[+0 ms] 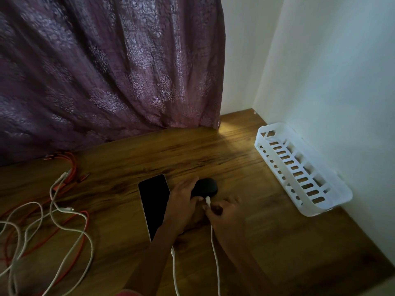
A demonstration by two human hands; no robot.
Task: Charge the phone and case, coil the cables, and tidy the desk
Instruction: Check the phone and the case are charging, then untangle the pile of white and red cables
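A black phone [154,205] lies screen-up on the wooden desk [213,159], near the middle. Just right of it sits a small black oval case [208,186]. My left hand [183,207] grips the near end of the case. My right hand [224,212] pinches the white plug of a white cable [214,248] right at the case's near edge; whether the plug is seated I cannot tell. A second white cable [174,268] runs under my left forearm toward the phone's near end.
A tangle of white cables [64,212] and red cables [72,165] lies on the left of the desk. A white slotted plastic basket [303,197] stands along the right wall. A purple curtain [106,71] hangs behind the desk.
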